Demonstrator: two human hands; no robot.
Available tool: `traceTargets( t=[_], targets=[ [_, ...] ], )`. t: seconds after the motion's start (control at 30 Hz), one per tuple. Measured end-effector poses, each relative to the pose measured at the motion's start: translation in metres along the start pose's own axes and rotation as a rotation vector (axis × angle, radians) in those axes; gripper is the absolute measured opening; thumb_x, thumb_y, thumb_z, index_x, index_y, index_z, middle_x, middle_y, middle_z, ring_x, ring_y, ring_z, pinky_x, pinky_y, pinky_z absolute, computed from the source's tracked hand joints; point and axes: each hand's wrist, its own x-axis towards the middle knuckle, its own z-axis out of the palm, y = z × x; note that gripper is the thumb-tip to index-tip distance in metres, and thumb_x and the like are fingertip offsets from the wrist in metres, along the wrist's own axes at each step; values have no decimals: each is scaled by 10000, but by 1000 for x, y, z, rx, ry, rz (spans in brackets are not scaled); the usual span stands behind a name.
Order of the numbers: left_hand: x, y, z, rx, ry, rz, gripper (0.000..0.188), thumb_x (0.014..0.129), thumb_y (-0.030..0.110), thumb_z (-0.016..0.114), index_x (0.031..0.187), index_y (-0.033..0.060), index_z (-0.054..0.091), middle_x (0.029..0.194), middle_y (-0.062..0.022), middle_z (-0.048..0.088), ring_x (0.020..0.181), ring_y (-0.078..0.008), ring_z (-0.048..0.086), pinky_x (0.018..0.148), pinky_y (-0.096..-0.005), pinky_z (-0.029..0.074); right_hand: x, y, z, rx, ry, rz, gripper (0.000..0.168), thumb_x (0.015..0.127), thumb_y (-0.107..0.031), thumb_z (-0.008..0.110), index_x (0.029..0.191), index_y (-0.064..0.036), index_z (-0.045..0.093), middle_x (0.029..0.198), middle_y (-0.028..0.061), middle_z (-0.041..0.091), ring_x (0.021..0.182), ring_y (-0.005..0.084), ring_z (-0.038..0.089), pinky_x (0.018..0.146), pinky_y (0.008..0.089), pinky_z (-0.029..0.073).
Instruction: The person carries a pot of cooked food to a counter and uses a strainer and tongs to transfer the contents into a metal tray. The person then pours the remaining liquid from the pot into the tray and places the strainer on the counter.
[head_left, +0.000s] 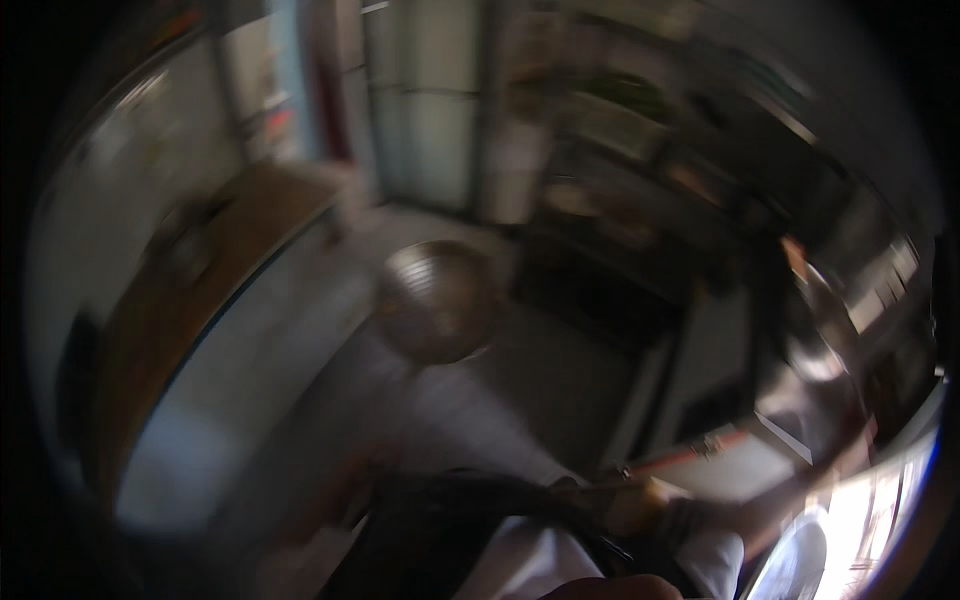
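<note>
Strong motion blur covers the picture. A blurred skin-toned shape near the bottom, right of the middle, appears to be my right hand (630, 510), close to the dark clothing (465, 502) at my front. Its fingers and anything in them cannot be made out. Left of the dark clothing, a faint reddish-brown smear may be my left hand (349, 484); its shape is lost too. Ahead of me, near the picture's middle, is a round, shiny metal vessel or lid (439, 304). What it rests on is unclear.
A brown-topped counter (217, 247) with a pale front curves along the left. Pale floor (435, 412) lies before me. A tall glazed door or cabinet (427, 105) stands at the back. Dark shelving or equipment (607, 270) is on the right, with a white red-edged surface (735, 465) nearer me.
</note>
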Motion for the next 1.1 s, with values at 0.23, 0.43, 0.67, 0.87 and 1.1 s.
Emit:
traceTargets(
  t=[0.23,0.43,0.67,0.87,1.1],
  targets=[
    [-48,-26,-31,-353,210,-43,331,830,210,486,1108,30,490,706,13,439,641,-81,411,610,-215,358,-104,5,120,206,-243,435,191,849,-257,497,891,-77,544,752,26,543,604,147,520,532,274,427],
    [-64,26,-6,-650,503,-212,382,756,291,591,1065,77,521,840,-10,475,815,-96,438,728,-226,350,-205,35,263,320,-763,951,145,840,-231,525,907,-103,526,787,8,517,643,147,499,542,282,414],
    [-191,-6,-112,-710,807,-84,384,767,206,584,1094,57,446,737,-9,481,692,-92,494,597,-188,410,-547,-52,315,330,-1356,1425,275,756,-212,606,967,-58,522,914,57,542,752,214,547,537,274,442],
    [-269,22,-135,-765,1147,57,327,792,156,530,1068,51,389,588,-14,434,410,-112,419,370,-233,337,-717,-62,387,279,-1456,1792,258,749,-161,576,965,-34,513,934,65,556,833,242,561,665,316,500],
    [-276,25,-197,-721,1372,295,323,773,123,509,1058,14,401,582,-27,439,410,-128,432,351,-255,345,-828,-41,527,292,-1730,1587,380,851,-250,440,1103,35,430,994,166,552,801,302,608,512,252,514]
  ],
)
